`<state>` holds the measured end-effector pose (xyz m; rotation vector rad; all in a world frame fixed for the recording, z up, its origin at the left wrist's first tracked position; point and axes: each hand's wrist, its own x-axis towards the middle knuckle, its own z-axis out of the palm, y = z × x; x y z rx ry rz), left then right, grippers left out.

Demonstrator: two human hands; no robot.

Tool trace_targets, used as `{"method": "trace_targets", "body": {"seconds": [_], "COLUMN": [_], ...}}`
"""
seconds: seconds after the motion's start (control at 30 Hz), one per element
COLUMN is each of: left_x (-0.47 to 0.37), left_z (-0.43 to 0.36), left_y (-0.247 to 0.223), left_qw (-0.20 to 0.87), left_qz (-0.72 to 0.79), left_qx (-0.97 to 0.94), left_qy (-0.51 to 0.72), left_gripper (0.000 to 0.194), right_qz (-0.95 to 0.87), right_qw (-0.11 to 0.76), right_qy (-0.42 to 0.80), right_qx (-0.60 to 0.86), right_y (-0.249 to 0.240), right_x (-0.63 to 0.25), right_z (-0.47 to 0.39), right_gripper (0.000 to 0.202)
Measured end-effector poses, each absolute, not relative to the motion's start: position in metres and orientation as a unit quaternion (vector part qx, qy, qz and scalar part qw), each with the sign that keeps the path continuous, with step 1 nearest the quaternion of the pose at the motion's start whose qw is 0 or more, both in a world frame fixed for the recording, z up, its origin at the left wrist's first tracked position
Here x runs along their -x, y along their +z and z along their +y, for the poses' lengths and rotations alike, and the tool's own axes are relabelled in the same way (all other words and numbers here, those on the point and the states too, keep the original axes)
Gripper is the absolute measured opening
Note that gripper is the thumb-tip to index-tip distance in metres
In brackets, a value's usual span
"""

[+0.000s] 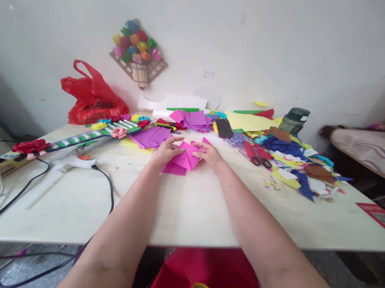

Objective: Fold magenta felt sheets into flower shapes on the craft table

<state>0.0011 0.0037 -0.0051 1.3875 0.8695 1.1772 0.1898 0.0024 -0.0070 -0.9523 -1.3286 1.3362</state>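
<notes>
Left hand: my left hand (168,153) pinches the near-left edge of the pink paper, with the thumb on top.
Right hand: my right hand (211,156) pinches the other side of the same sheet, thumb on top too.
Pink paper: the folded pink paper (188,156) sits between my two hands, over the middle of the bench (188,212).
Purple sheets: a flat pile of purple sheets (153,137) lies just past my left hand, on some yellow paper (136,146).
Phone: a dark phone (224,128) lies beyond my right hand.
Scissors: scissors (261,161) with dark handles lie to the right, by a thin stick (250,163).
Scraps: a messy heap of scraps (281,146) in blue, brown, yellow and white spreads farther right.
Bottle: a green bottle (294,122) stands behind the scraps.
Glue gun: a white glue gun (73,163) with a black cord is on my left.
Paper flowers: red, pink, yellow and blue paper flowers (118,132) sit along a long green and white strip (83,139).
Bag: a red plastic bag (93,92) sits at the back left.
Wall: a bunch of colorful flowers (137,42) hangs up there.
</notes>
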Motion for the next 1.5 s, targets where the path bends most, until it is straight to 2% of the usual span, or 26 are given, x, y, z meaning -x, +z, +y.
{"method": "trace_targets", "body": {"seconds": [0.3,0.53,0.77,0.93,1.13,1.5], "left_x": [-0.005,-0.002,-0.001,-0.001,0.0,0.0], "left_z": [-0.001,0.001,0.003,0.003,0.003,0.003], "left_y": [0.0,-0.004,-0.005,-0.003,-0.001,0.001], "left_qw": [0.522,0.569,0.61,0.618,0.636,0.645], "left_qz": [0.379,0.409,0.397,0.395,0.382,0.37], "left_qx": [-0.617,-0.546,-0.503,-0.494,-0.475,-0.44], "left_qy": [0.451,0.459,0.465,0.467,0.473,0.503], "left_gripper": [0.064,0.037,0.028,0.023,0.009,0.017], "right_qz": [-0.579,-0.572,-0.544,-0.509,-0.504,-0.53], "right_qw": [0.458,0.505,0.533,0.552,0.543,0.531], "right_qy": [0.52,0.492,0.497,0.516,0.522,0.543], "right_qx": [0.43,0.419,0.416,0.414,0.423,0.377], "right_y": [-0.018,-0.021,-0.019,-0.018,-0.013,-0.012], "right_x": [-0.192,-0.189,-0.188,-0.186,-0.185,-0.188], "right_z": [0.01,0.014,0.015,0.014,0.009,0.007], "right_gripper": [0.022,0.021,0.014,0.021,0.021,0.027]}}
